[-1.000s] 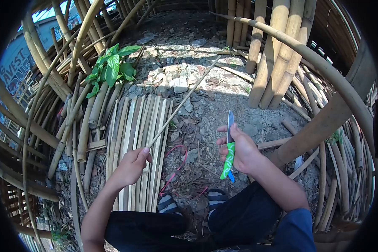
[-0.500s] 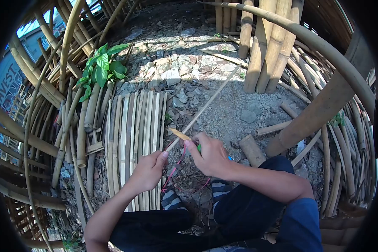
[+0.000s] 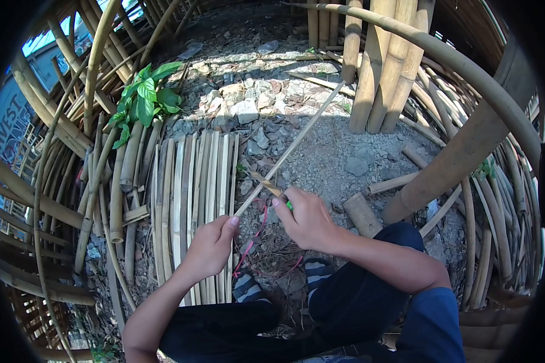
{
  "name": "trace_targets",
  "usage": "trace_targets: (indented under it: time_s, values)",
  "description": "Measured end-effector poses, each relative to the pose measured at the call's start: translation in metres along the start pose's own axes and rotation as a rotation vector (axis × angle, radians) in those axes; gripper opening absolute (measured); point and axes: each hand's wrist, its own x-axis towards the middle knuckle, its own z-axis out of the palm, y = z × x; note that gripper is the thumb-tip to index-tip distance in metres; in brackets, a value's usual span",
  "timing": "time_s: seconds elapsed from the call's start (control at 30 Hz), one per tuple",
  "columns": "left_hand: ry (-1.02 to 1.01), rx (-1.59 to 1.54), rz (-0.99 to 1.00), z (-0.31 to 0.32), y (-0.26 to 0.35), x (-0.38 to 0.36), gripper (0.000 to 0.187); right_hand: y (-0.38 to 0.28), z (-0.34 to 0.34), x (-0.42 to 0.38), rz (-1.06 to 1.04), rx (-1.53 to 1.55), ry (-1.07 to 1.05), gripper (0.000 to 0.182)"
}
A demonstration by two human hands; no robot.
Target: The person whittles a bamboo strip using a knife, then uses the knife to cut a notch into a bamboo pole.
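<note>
A long, thin bamboo strip (image 3: 300,139) runs slantwise away from me, its near end closed in my left hand (image 3: 211,245). My right hand (image 3: 309,221) is wrapped round a knife (image 3: 266,184), and a bit of green shows at its handle. The knife's blade lies across the strip a short way beyond my left hand, its tip pointing to the upper left. Below my left hand and beside it, split bamboo slats (image 3: 191,175) lie side by side on the ground. A pink string (image 3: 261,227) lies loosely between my feet and the strip.
Upright bamboo poles (image 3: 381,66) stand at the upper right, with a thick slanting pole (image 3: 454,157) nearer me. Short bamboo pieces (image 3: 362,216) lie right of my right hand. A leafy green plant (image 3: 145,100) grows at the left beside stacked poles. Stones (image 3: 245,111) cover the ground ahead.
My right hand has moved slightly forward and right with the knife, and the blade has turned, looking darker now. The strip's far end has shifted a little up and left.
</note>
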Motion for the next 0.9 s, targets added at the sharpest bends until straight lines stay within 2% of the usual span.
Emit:
trace_targets:
  time_s: [0.1, 0.23, 0.3, 0.33, 0.4, 0.53, 0.6, 0.77, 0.9]
  values:
    - [0.008, 0.002, 0.006, 0.000, 0.002, -0.002, 0.048, -0.006, 0.000, -0.001, -0.073, -0.156, 0.029, 0.034]
    - [0.048, -0.012, 0.064, 0.004, -0.002, -0.002, 0.049, -0.005, -0.002, -0.002, -0.040, -0.210, -0.007, 0.029]
    - [0.047, -0.003, 0.071, 0.004, 0.000, -0.004, 0.049, -0.003, 0.002, -0.004, -0.173, -0.223, 0.068, 0.031]
    - [0.051, 0.006, 0.078, 0.004, 0.002, -0.004, 0.049, -0.002, 0.005, -0.004, -0.172, -0.226, 0.070, 0.031]
    - [0.054, 0.023, 0.080, 0.005, 0.003, -0.004, 0.047, -0.002, 0.014, -0.006, -0.380, -0.187, 0.212, 0.034]
    - [0.064, 0.046, 0.065, 0.004, 0.005, -0.005, 0.043, -0.005, 0.018, -0.008, -0.314, -0.201, 0.156, 0.043]
    - [0.060, 0.060, 0.048, 0.004, 0.008, -0.007, 0.045, -0.005, 0.012, -0.003, -0.079, -0.234, -0.015, 0.049]
    - [0.061, 0.060, 0.049, 0.002, 0.013, -0.009, 0.048, -0.009, 0.008, -0.004, -0.126, -0.220, -0.010, 0.052]
    - [0.042, 0.096, 0.038, -0.001, 0.021, -0.010, 0.043, -0.008, 0.008, -0.003, -0.183, -0.199, 0.037, 0.050]
